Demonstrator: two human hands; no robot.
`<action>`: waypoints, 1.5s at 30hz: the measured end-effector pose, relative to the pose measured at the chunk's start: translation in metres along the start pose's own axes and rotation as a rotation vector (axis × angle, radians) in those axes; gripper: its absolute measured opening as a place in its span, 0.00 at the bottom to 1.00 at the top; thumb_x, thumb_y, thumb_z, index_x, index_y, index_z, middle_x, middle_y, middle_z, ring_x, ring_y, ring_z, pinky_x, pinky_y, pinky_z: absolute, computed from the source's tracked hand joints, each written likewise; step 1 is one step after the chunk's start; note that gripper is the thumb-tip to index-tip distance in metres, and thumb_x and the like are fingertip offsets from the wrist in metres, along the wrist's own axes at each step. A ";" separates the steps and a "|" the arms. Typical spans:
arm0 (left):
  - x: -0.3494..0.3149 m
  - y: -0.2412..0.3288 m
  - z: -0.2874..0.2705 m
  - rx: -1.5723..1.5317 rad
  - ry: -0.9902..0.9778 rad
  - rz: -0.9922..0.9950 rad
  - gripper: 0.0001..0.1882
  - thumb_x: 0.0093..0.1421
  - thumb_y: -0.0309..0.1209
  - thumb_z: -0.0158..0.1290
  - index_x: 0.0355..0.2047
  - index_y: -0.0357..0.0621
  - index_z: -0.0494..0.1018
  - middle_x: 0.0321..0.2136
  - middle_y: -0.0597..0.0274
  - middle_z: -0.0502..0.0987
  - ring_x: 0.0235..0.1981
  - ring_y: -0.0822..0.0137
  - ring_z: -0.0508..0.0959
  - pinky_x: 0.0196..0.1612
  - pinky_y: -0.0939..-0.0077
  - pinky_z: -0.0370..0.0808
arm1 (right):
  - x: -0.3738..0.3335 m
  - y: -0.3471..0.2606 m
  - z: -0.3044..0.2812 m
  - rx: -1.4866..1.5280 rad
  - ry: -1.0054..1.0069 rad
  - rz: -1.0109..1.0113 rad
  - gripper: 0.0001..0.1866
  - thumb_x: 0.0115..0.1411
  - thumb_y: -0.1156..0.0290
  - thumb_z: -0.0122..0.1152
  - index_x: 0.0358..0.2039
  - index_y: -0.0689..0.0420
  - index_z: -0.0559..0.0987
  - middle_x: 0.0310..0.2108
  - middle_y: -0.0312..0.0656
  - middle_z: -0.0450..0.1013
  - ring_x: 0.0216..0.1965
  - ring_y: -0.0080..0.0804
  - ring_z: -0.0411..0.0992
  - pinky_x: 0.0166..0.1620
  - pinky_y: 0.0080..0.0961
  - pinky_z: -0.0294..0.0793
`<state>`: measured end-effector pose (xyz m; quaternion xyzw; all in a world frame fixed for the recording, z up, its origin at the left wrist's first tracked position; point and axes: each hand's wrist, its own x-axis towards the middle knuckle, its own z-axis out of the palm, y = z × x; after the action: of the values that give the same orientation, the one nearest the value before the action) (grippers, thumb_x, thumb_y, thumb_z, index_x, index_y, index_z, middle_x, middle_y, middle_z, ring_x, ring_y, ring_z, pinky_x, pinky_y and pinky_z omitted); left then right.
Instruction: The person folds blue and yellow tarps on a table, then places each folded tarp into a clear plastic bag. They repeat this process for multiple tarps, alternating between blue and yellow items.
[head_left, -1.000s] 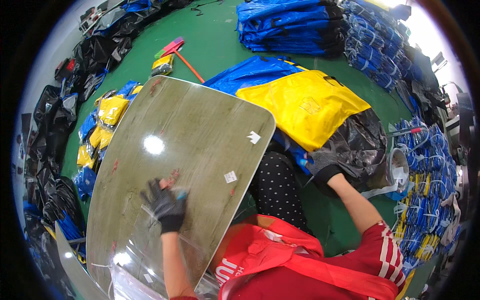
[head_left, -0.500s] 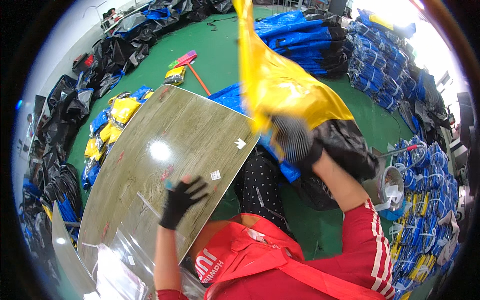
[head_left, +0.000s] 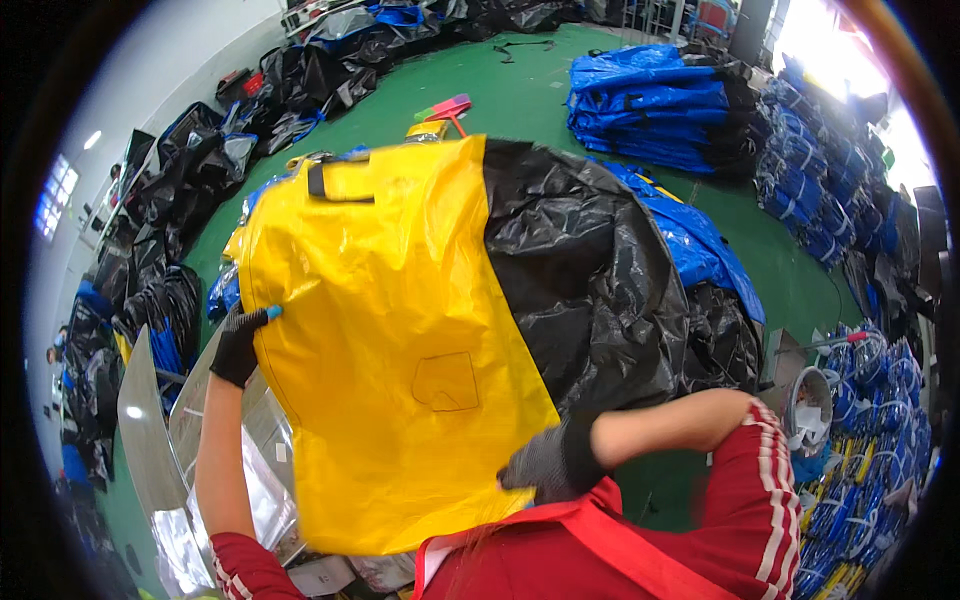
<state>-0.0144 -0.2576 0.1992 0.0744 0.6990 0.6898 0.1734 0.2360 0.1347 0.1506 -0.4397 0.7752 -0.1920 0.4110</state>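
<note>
Floor [head_left: 470, 80]: smooth, green.
Bag [head_left: 360, 290]: shiny yellow sheet joined to crinkled, round-ended black plastic, dark strap handle [head_left: 317, 182]; spread before the chest, over the table [head_left: 190, 410].
Bucket [head_left: 808, 376]: round, white scraps [head_left: 808, 418] inside.
Right hand [head_left: 555, 462]: ribbed glove, fingers closed on the lower right edge.
Left hand [head_left: 240, 345]: dark glove, pinching the left edge.

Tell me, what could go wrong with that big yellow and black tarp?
The left hand is right at the edge of the yellow-and-black tarp, so it might slip off. The crumpled black part could stay creased. And the lower edge sits close to the red apron, so they might catch on each other.
</note>
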 end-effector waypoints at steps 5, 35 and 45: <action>-0.050 -0.028 -0.041 -0.006 0.113 0.062 0.25 0.58 0.34 0.57 0.53 0.36 0.69 0.48 0.58 0.76 0.46 0.67 0.76 0.50 0.75 0.72 | -0.064 0.118 -0.142 -0.817 1.510 0.672 0.15 0.57 0.63 0.54 0.36 0.63 0.76 0.33 0.55 0.73 0.37 0.49 0.73 0.43 0.38 0.72; 0.093 -0.199 0.195 1.320 0.094 0.604 0.36 0.56 0.57 0.50 0.61 0.54 0.64 0.66 0.49 0.55 0.68 0.45 0.48 0.64 0.33 0.36 | -0.072 0.245 -0.232 -0.392 0.536 0.850 0.17 0.56 0.62 0.49 0.35 0.60 0.81 0.37 0.59 0.76 0.40 0.52 0.75 0.44 0.40 0.74; 0.102 -0.168 0.197 1.311 -0.033 0.480 0.29 0.55 0.56 0.51 0.55 0.62 0.71 0.61 0.57 0.63 0.65 0.46 0.54 0.63 0.31 0.42 | 0.128 0.206 -0.331 -0.446 0.899 0.851 0.24 0.53 0.52 0.58 0.44 0.56 0.79 0.41 0.55 0.76 0.42 0.50 0.76 0.46 0.42 0.74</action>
<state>-0.0188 -0.0443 0.0208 0.3266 0.9326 0.1439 -0.0536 -0.1738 0.1175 0.1496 -0.0465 0.9987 -0.0123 -0.0138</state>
